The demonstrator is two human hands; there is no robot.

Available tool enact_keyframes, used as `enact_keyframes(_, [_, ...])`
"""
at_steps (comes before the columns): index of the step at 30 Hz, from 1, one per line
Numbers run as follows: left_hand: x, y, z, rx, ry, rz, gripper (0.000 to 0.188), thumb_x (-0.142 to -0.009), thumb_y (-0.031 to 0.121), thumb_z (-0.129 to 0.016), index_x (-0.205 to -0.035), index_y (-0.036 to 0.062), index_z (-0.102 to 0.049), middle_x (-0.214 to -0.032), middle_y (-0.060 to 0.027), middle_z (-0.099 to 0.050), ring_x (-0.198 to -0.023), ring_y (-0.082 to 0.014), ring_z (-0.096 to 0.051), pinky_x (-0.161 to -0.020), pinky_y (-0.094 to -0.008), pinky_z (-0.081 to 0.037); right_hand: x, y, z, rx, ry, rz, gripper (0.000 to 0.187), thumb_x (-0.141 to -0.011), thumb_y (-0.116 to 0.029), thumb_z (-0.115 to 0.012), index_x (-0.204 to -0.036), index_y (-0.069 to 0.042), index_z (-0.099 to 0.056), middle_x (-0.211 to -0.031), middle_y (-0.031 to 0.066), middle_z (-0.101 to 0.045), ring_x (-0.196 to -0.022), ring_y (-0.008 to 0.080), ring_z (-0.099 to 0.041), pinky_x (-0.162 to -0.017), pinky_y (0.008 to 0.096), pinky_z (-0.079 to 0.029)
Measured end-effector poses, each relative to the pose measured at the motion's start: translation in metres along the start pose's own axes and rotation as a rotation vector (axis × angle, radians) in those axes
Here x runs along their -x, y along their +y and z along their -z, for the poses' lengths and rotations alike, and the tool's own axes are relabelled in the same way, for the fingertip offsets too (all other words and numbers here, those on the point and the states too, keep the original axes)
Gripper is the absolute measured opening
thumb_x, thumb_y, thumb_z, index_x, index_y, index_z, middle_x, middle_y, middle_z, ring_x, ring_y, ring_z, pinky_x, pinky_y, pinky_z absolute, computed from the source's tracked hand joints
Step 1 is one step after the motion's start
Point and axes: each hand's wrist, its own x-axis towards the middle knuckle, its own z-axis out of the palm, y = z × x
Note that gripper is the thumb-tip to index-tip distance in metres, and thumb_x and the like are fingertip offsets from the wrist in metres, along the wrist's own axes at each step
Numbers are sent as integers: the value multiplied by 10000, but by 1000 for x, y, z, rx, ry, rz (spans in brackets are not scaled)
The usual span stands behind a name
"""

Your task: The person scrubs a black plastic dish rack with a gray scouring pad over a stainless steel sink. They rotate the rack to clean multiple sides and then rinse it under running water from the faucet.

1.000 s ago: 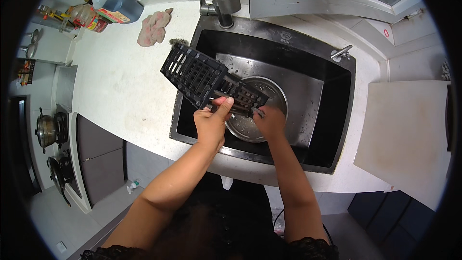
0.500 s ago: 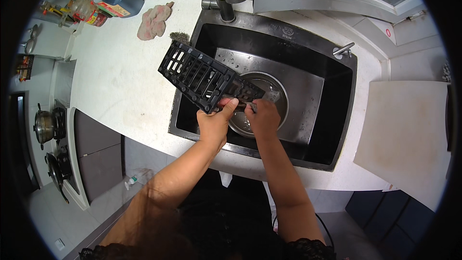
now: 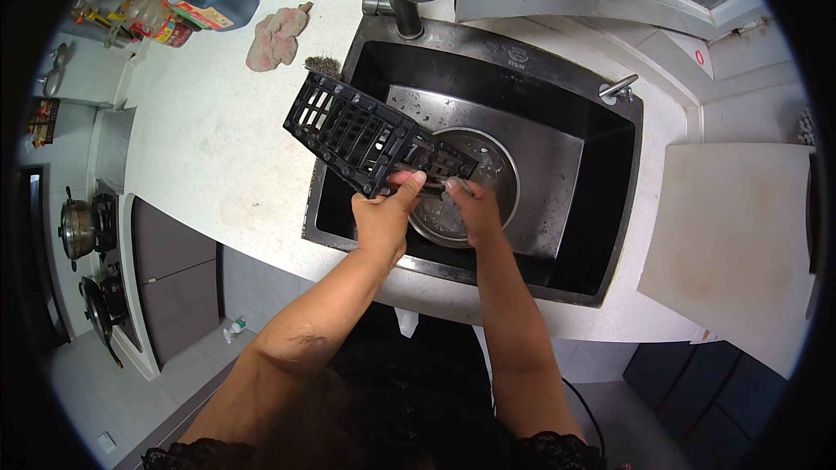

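Gripping: left hand (image 3: 380, 216) clasps the black slotted rack (image 3: 353, 129) at its near side; right hand (image 3: 477, 211) pinches a greyish piece (image 3: 452, 184), kind unclear, beside it. Rack held across the sink's (image 3: 470, 50) left edge, partly over the metal bowl (image 3: 503, 191). Judged mid-work: rack not yet set down; amount left cannot be told.

Black top (image 3: 440, 365), short black lacy-edged sleeves (image 3: 557, 453), bare left hand (image 3: 380, 219), bare right hand (image 3: 478, 211)
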Motion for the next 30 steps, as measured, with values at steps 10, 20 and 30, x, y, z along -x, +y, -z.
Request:
enact_keyframes(10, [-6, 3, 3, 77, 24, -25, 130, -765, 60, -749, -782, 76, -621, -814, -20, -639, -710, -121, -592, -606, -256, -474, 8, -10, 10, 598, 129, 395, 198, -791, -94, -653, -962, 3, -678, -779, 62, -668, -705, 122, -595, -649, 269, -463])
enact_keyframes(20, [2, 5, -1, 70, 41, 0, 133, -801, 95, -721, -804, 103, -588, -857, -30, -629, -797, -150, -614, -690, -318, -527, -4, -5, 6, 444, 503, 344, 235, -784, -228, -667, -878, -13, -668, -799, 121, -667, -749, 266, -641, -725, 349, -492])
enact_keyframes(30, [3, 12, -7, 86, 73, 27, 154, -798, 85, -719, -812, 106, -568, -879, -41, -635, -812, -155, -620, -692, -319, -525, 25, 3, -44, 284, 484, 543, 263, -837, -213, -635, -991, -2, -669, -879, 174, -659, -817, 266, -636, -746, 357, -482])
